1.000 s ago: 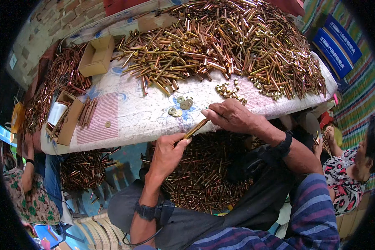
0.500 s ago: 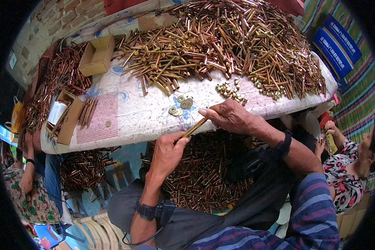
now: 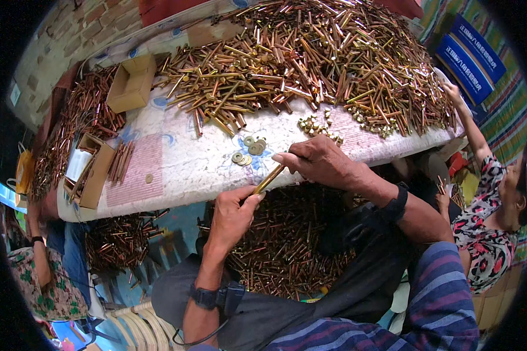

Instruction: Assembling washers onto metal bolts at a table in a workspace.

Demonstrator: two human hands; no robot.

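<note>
A brass-coloured anchor bolt (image 3: pixel 269 179) slants between my two hands just in front of the table's near edge. My left hand (image 3: pixel 233 215) is closed round its lower end. My right hand (image 3: pixel 322 162) is closed at its upper end, the thumb stretched to the left; what its fingertips cover there is hidden. Beyond my hands lies a small group of flat washers (image 3: pixel 255 146). To their right are gold-coloured nuts (image 3: pixel 319 127) in a loose cluster.
A large heap of metal sleeves and bolts (image 3: pixel 310 58) covers the table's back. At left stand an open cardboard box (image 3: pixel 131 88) and another box (image 3: pixel 98 175) with bolts. More bolts (image 3: pixel 287 251) lie below the table. Co-workers sit on both sides; the right one's hand (image 3: pixel 451 92) touches the heap's edge.
My hands keep their hold on the bolt, with only slight movement. The co-worker on the right has stretched one arm up to the heap's right edge. The view has shifted slightly.
</note>
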